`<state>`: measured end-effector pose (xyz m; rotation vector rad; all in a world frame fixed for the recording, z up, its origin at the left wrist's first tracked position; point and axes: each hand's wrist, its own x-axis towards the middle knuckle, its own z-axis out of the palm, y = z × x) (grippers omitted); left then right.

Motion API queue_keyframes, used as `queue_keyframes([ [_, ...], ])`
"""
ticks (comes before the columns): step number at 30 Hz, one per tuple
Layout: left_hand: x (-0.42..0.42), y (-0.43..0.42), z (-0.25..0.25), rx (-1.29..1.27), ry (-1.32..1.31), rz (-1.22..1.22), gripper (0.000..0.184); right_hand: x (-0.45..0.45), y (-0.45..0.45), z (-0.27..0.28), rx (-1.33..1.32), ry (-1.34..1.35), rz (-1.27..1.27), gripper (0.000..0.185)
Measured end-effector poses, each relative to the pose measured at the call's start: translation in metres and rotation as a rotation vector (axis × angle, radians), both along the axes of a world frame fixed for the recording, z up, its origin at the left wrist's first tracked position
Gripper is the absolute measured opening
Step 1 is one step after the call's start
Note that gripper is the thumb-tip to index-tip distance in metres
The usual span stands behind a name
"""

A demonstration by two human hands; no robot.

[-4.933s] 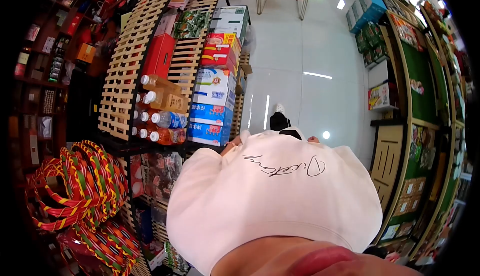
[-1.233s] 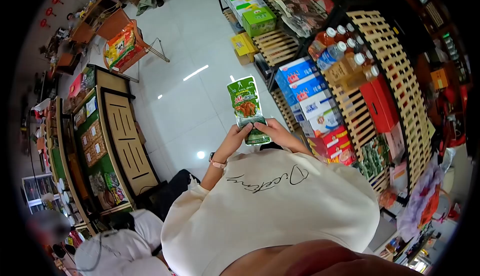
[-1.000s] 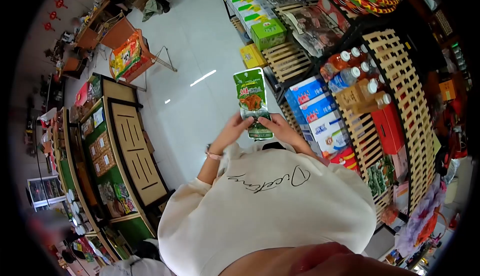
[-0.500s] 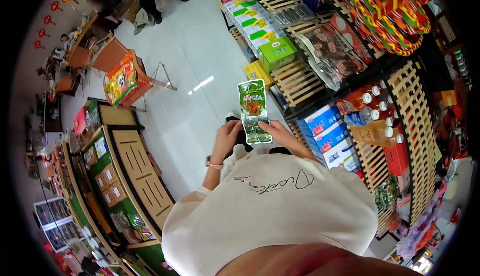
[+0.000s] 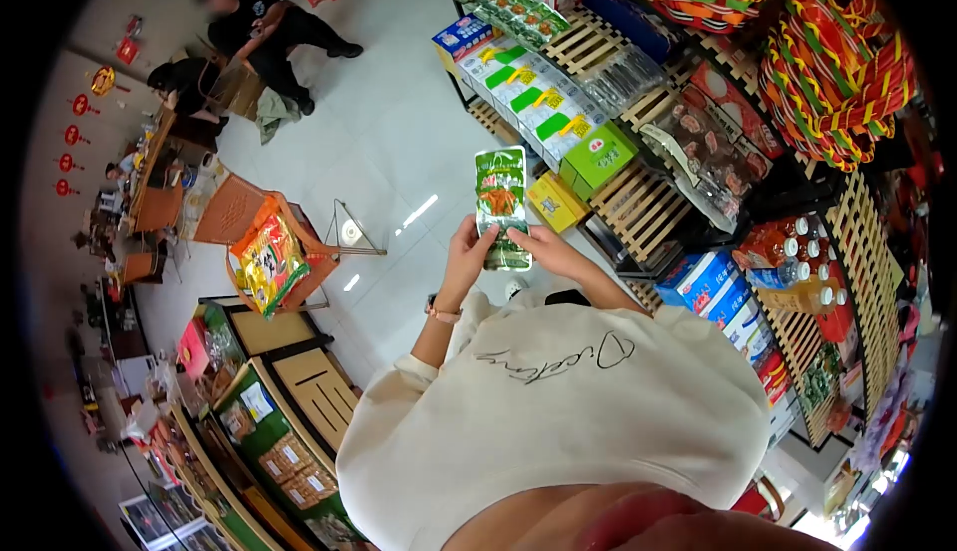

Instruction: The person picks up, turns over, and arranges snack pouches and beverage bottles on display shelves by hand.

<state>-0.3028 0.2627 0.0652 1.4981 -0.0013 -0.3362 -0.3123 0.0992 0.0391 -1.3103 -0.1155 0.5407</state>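
A green food packet (image 5: 501, 190) with a picture of brown food is held upright in front of my body, above the tiled floor. My left hand (image 5: 469, 252) grips its lower left edge, with the thumb on the front. On the lower right edge, my right hand (image 5: 543, 249) pinches the packet, its thumb also on the front. The fingers behind the packet are hidden. A watch and a band circle my left wrist.
Right: slatted shelves (image 5: 638, 202) with a green box (image 5: 598, 160), bottles (image 5: 797, 297) and woven baskets (image 5: 832, 82). Left: an orange chair (image 5: 324, 252) bearing a colourful bag (image 5: 267, 257), and a low display shelf (image 5: 319, 386). A seated person (image 5: 264, 37) is at the upper left, another person nearby.
The view has shifted along the shelves, bringing the baskets and seated person further in. My left hand, beside the packet half a second ago, now has its thumb on the front.
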Motion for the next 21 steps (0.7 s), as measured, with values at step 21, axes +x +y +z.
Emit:
queue_keyframes([
  [21, 0.276, -0.057, -0.056, -0.007, 0.223, -0.289, 0.018, 0.227, -0.043, -0.066, -0.184, -0.026, -0.285, 0.030],
])
